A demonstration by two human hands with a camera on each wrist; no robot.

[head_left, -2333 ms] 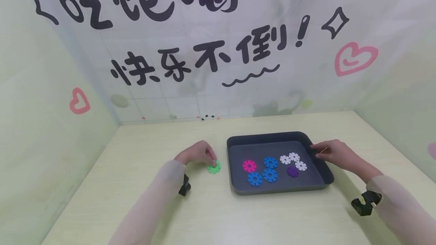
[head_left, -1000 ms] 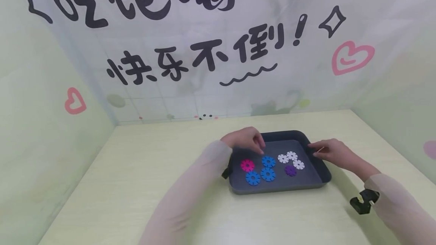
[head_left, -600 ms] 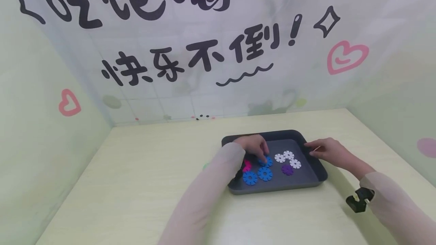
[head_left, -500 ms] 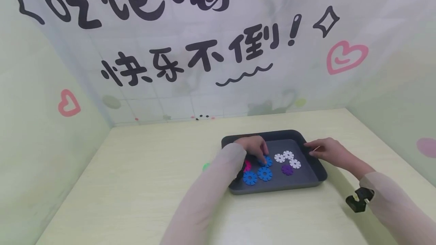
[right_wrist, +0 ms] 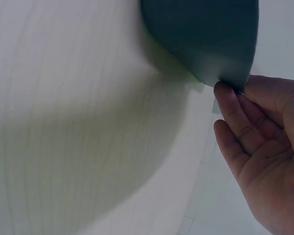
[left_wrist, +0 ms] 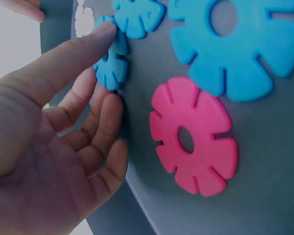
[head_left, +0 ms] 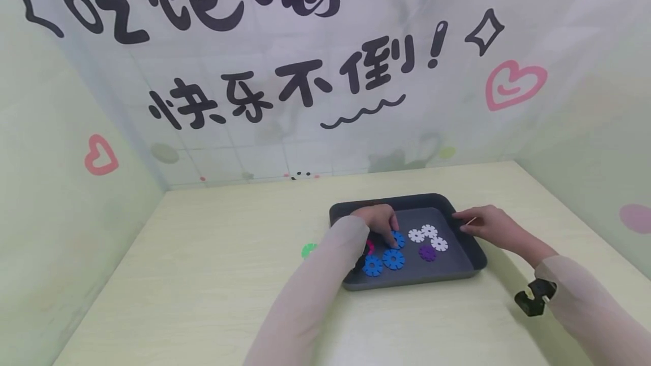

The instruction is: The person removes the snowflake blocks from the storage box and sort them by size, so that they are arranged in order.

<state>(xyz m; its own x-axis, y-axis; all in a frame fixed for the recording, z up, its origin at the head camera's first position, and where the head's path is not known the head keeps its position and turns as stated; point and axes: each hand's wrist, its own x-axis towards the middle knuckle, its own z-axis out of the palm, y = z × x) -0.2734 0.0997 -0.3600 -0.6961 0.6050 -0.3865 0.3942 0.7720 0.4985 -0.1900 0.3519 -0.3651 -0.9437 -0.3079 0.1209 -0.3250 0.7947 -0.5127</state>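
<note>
In the head view a dark grey tray (head_left: 417, 282) stands on the table. My left hand (head_left: 375, 219) reaches over its left part, thumb and fingers pinching a blue notched snowflake disc (left_wrist: 110, 72). That disc stands at a slant in the left wrist view, with the thumb on its face. Two more blue discs (head_left: 394, 259) lie close by. A pink disc (left_wrist: 203, 115) lies flat beside the hand, partly covered by the wrist in the head view. My right hand (head_left: 489, 225) pinches the tray's right rim (right_wrist: 235, 73) between thumb and fingers.
Several white discs (head_left: 429, 231) and a purple disc (head_left: 427, 253) lie in the tray's right half. A green disc (head_left: 308, 250) lies on the table (head_left: 203, 275) left of the tray, partly behind the left sleeve. A printed cloth backdrop (head_left: 254, 146) hangs behind the table.
My left hand has left the green disc on the table, moved right into the tray and come down on a blue disc. The right hand stays on the rim. The head view has shifted slightly.
</note>
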